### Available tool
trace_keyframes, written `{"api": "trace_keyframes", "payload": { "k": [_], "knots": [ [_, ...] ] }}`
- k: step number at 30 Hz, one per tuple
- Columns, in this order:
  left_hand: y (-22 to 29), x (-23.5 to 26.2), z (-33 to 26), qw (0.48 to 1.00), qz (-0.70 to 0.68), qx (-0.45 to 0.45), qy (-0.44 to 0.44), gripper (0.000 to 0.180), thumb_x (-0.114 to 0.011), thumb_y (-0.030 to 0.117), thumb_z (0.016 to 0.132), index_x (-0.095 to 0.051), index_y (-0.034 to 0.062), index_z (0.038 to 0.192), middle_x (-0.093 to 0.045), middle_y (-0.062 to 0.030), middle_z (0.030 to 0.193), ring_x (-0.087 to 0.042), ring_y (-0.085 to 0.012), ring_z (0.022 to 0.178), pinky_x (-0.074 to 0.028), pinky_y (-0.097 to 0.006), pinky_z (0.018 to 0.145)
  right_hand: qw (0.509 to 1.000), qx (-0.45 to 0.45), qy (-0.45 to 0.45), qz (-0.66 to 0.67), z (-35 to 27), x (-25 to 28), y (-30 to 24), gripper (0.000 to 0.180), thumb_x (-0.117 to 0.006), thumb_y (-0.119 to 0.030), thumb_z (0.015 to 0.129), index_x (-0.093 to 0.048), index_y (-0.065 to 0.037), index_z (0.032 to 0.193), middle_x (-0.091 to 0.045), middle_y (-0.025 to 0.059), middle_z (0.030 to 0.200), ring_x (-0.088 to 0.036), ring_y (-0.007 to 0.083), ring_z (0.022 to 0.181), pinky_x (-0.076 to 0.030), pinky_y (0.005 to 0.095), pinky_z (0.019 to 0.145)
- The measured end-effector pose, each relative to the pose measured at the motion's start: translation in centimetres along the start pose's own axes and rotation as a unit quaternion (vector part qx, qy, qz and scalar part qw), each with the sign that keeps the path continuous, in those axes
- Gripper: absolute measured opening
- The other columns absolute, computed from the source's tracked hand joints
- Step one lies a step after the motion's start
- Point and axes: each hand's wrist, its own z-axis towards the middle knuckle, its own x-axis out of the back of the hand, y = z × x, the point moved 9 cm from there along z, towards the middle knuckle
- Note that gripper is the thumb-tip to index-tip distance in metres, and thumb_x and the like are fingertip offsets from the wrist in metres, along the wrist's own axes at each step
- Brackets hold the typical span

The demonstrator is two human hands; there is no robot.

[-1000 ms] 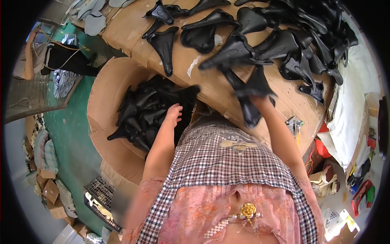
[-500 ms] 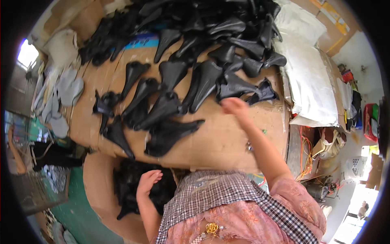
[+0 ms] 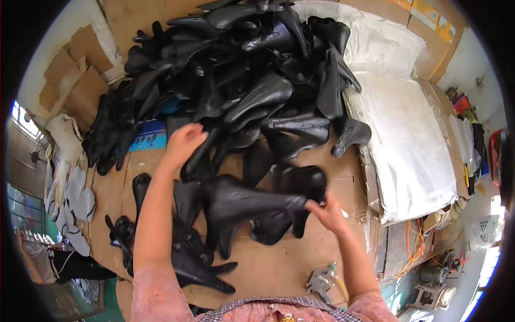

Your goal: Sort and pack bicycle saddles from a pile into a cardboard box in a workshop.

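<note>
My right hand (image 3: pixel 328 212) is closed round the narrow nose of a black bicycle saddle (image 3: pixel 247 205). That saddle is raised a little over the others and smeared by motion, its broad end toward the left. My left hand (image 3: pixel 186 141) is stretched out to the near edge of a large pile of black saddles (image 3: pixel 257 96). Its fingers are loosely bent and apart, next to a saddle, with nothing plainly held. More saddles (image 3: pixel 198 263) lie between my arms on the cardboard-covered table (image 3: pixel 268 273).
A grey metal tool (image 3: pixel 321 282) lies near the table's front edge by my right forearm. White wrapped sheets (image 3: pixel 410 150) are stacked on the right. A blue printed piece (image 3: pixel 149 137) shows under the pile. Grey cut pieces (image 3: pixel 78 193) hang on the left. Orange cables (image 3: pixel 410 247) run at the right.
My view has tilted up and forward. My left hand has gone from low beside the box to the pile. My right hand has taken hold of a saddle.
</note>
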Motion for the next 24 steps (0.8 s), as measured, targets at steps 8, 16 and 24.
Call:
{"api": "trace_keyframes", "payload": {
  "k": [8, 16, 24],
  "knots": [
    [-0.3, -18.2, 21.3, 0.975, 0.163, 0.063, -0.140, 0.102, -0.068, 0.063, 0.058, -0.039, -0.0020, 0.130, -0.043, -0.0228, 0.130, -0.040, -0.0309, 0.123, -0.033, -0.036, 0.102, 0.772, 0.229, 0.285, -0.521, 27.9, 23.3, 1.0, 0.081, -0.072, -0.028, 0.068, -0.031, 0.000, 0.132, -0.043, 0.0232, 0.127, -0.040, 0.0378, 0.118, -0.034, 0.0423, 0.098],
    [-3.3, -19.0, 20.1, 0.942, 0.256, 0.023, -0.217, 0.120, -0.064, 0.073, 0.050, -0.026, 0.0031, 0.139, -0.026, -0.0243, 0.141, -0.019, -0.0416, 0.131, -0.026, -0.049, 0.104, 0.731, 0.294, 0.320, -0.525, 41.2, 21.1, 3.9, 0.057, -0.052, -0.019, 0.083, -0.031, -0.011, 0.135, -0.050, 0.0203, 0.121, -0.050, 0.0372, 0.108, -0.041, 0.0429, 0.090],
    [-0.2, -16.2, 11.4, 0.961, 0.235, 0.032, -0.141, 0.098, -0.073, 0.048, 0.057, -0.033, 0.0015, 0.134, -0.043, -0.0237, 0.129, -0.037, -0.0398, 0.120, -0.033, -0.039, 0.101, 0.823, 0.173, 0.239, -0.485, 37.5, 17.6, 6.6, 0.049, -0.035, -0.008, 0.089, -0.032, -0.016, 0.137, -0.056, 0.0183, 0.115, -0.059, 0.0280, 0.097, -0.047, 0.0367, 0.083]
  ]
}}
